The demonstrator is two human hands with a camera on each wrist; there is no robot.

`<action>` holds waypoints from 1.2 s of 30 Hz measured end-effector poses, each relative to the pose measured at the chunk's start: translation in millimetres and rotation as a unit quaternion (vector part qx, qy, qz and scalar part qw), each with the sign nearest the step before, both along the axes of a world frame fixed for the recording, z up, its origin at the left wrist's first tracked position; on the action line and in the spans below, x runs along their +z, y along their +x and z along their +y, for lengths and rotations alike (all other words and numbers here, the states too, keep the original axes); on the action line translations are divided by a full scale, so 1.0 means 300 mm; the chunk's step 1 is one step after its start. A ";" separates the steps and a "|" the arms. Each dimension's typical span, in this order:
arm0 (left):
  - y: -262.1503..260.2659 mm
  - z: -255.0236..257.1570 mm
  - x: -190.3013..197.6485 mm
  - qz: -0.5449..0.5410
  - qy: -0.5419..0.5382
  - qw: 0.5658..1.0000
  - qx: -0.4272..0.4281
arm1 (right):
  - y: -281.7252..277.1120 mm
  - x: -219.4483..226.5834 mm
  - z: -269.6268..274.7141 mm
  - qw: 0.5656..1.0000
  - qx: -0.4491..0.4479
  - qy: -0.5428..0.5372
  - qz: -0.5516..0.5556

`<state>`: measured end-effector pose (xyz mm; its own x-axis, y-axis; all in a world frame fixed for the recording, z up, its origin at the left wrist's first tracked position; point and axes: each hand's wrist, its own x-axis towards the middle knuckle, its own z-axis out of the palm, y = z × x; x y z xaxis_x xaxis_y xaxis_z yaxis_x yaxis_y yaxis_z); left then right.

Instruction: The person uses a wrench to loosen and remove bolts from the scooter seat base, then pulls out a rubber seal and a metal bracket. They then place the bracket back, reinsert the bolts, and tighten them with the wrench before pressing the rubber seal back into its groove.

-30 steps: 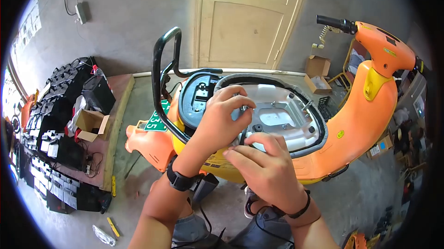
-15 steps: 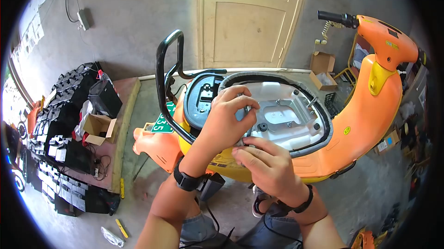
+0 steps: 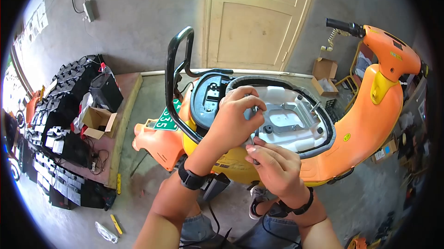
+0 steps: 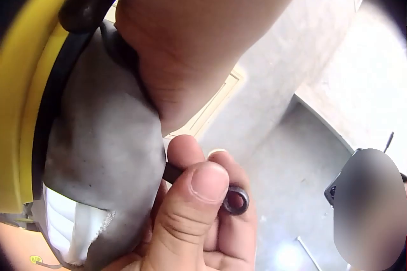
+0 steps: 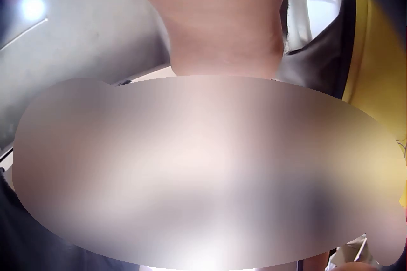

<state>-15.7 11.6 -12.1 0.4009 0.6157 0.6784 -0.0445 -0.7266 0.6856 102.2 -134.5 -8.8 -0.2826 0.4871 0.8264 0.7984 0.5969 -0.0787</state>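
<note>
An upturned seat with a white plastic underside (image 3: 300, 143) and grey cover (image 4: 105, 137) lies on an orange and yellow scooter (image 3: 351, 147). Over its near left edge bends my left hand (image 3: 236, 122), thumb and index finger curved toward each other; whether they hold anything is hidden. Just right of and below it, at the seat's near edge, my right hand (image 3: 277, 168) pinches a thin dark metal rod. In the left wrist view, the rod's looped end (image 4: 236, 201) sticks out past the right thumb (image 4: 191, 207). A blur covers most of the right wrist view.
A black rail (image 3: 172, 64) rises at the scooter's rear, with handlebars (image 3: 344, 26) at right. Black batteries (image 3: 69, 142) and an open carton (image 3: 99, 122) occupy a low platform at left. A yellow cutter (image 3: 116, 224) lies on the floor. Behind stands a door (image 3: 256, 31).
The head view has shifted, so the scooter and hands sit further right in it. My left hand keeps its bent shape at the seat; my right fingers have changed their hold slightly.
</note>
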 end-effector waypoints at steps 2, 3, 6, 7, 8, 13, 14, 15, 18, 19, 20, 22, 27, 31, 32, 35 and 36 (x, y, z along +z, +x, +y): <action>-0.007 0.000 0.001 0.013 0.020 1.000 0.007 | 0.017 0.019 0.005 1.000 0.003 0.006 -0.014; -0.009 0.000 0.003 0.029 0.041 0.999 0.013 | 0.034 0.042 0.003 0.999 0.023 -0.009 -0.042; -0.008 0.004 -0.003 0.028 0.044 0.999 0.011 | 0.032 0.079 -0.003 0.997 0.039 -0.039 -0.055; -0.007 0.003 -0.003 0.026 0.036 0.999 0.016 | 0.028 0.079 -0.005 0.997 0.036 -0.058 -0.036; -0.007 0.002 -0.008 0.021 0.030 0.999 0.024 | 0.024 0.072 -0.007 0.996 0.045 -0.064 -0.042; -0.001 0.011 -0.017 0.004 0.029 0.999 0.022 | 0.006 0.045 -0.011 0.997 0.019 -0.064 0.040; 0.000 0.011 -0.019 0.004 0.032 0.999 0.024 | 0.005 0.043 -0.012 0.997 0.008 -0.059 0.050; -0.001 0.010 -0.017 0.001 0.024 1.000 0.020 | 0.006 0.046 -0.010 0.997 0.008 -0.060 0.048; 0.009 0.004 -0.016 -0.006 0.063 0.997 0.039 | 0.014 0.075 -0.007 0.998 0.018 -0.065 0.008; 0.009 0.002 -0.013 -0.006 0.064 0.997 0.036 | 0.012 0.103 -0.011 0.995 0.023 -0.094 -0.014; 0.006 0.000 -0.009 -0.004 0.055 0.998 0.038 | 0.012 0.117 -0.015 0.991 0.027 -0.123 -0.035; 0.004 -0.003 -0.006 0.001 0.047 0.998 0.035 | 0.013 0.097 -0.015 0.993 0.017 -0.106 -0.038; 0.011 -0.001 -0.008 0.004 0.038 0.999 0.037 | -0.009 0.028 0.002 0.996 -0.033 -0.036 -0.072; 0.003 -0.008 -0.001 0.008 0.048 0.998 0.035 | -0.006 -0.009 0.009 0.998 -0.021 -0.026 -0.046; 0.003 -0.009 0.001 0.007 0.058 0.997 0.041 | -0.007 -0.018 0.007 0.999 -0.021 -0.029 -0.035; -0.002 0.001 0.006 0.021 0.024 0.999 0.019 | -0.015 -0.006 0.001 0.997 -0.026 -0.006 -0.072; -0.005 0.002 0.009 0.022 0.025 0.999 0.017 | -0.017 0.000 -0.001 0.992 -0.029 0.017 -0.119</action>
